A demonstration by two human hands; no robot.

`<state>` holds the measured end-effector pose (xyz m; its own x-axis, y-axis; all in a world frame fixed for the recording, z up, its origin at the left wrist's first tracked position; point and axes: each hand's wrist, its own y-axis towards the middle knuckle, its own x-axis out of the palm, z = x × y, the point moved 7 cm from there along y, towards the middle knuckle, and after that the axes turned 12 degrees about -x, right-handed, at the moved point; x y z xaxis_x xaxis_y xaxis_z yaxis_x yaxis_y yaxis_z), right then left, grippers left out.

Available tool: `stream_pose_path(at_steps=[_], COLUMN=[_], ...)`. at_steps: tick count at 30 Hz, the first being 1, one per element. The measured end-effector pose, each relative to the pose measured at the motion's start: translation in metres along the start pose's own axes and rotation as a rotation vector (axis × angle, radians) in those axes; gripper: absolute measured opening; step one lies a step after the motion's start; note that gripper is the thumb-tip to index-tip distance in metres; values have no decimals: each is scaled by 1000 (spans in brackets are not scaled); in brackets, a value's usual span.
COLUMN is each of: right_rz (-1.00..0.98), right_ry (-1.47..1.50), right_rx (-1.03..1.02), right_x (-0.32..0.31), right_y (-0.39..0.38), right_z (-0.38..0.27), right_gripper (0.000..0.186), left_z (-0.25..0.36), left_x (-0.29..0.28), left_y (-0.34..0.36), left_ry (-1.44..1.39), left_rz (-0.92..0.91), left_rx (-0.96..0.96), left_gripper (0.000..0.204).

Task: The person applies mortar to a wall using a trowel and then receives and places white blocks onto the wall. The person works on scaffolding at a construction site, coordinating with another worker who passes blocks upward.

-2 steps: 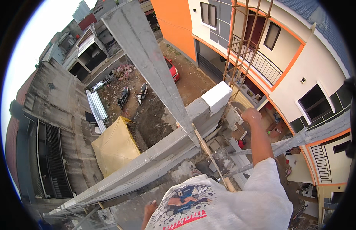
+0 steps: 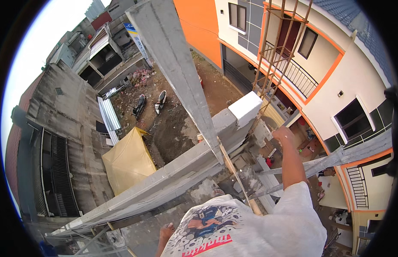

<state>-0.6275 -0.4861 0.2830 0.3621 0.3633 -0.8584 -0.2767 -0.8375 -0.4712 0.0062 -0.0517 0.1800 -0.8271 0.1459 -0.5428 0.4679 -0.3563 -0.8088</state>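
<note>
My right arm reaches forward, and my right hand (image 2: 284,134) is closed, held just right of a white block (image 2: 246,107) on the grey block wall (image 2: 226,122). Whether anything sits in its fingers I cannot make out. Low in the view, beside my shirt (image 2: 250,222), my left hand (image 2: 166,231) shows only in part, its fingers curled and their grip hidden. A tall grey concrete post (image 2: 175,73) rises in front of me. At its foot runs a thin wooden strip (image 2: 234,171).
The wall top (image 2: 164,177) runs down to the left, with a drop beyond it to a dirt yard. Below stand a yellow canopy (image 2: 128,162) and parked motorbikes (image 2: 160,102). A sloping grey beam (image 2: 327,160) and rusty rebar (image 2: 274,51) are at right, before a house.
The whole view has shifted slightly. A blue and yellow banner now shows left of the post, and the red car is mostly hidden behind it. My right hand sits slightly lower in view.
</note>
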Motion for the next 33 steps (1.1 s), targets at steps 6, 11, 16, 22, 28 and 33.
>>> stream_pose_path(at_steps=[6,11,16,22,28,33], right_rz=[18,46,5,-261,-252,-414], right_ry=[501,836,434,-41,286,575], right_rx=[80,-47,-211,-376,-550,-413], right_x=[113,181,203,255,312,339], right_y=[-92,-174,-216,-218,-205,-200], right_z=[54,83,102,31,-136,-213], right_gripper=[49,34,42,72,51,42], left_z=[-43,-23,-49,-130,-174,-218], left_x=[20,20,30,53,48,23], left_y=[38,34,38,44,0,-40], left_ry=[-436,-475,-323,-516,-622,-698], left_rz=[3,40,21,-55,18,142], left_rx=[-103,82,30,-86,-180,-203], left_gripper=[43,46,44,40,39,41])
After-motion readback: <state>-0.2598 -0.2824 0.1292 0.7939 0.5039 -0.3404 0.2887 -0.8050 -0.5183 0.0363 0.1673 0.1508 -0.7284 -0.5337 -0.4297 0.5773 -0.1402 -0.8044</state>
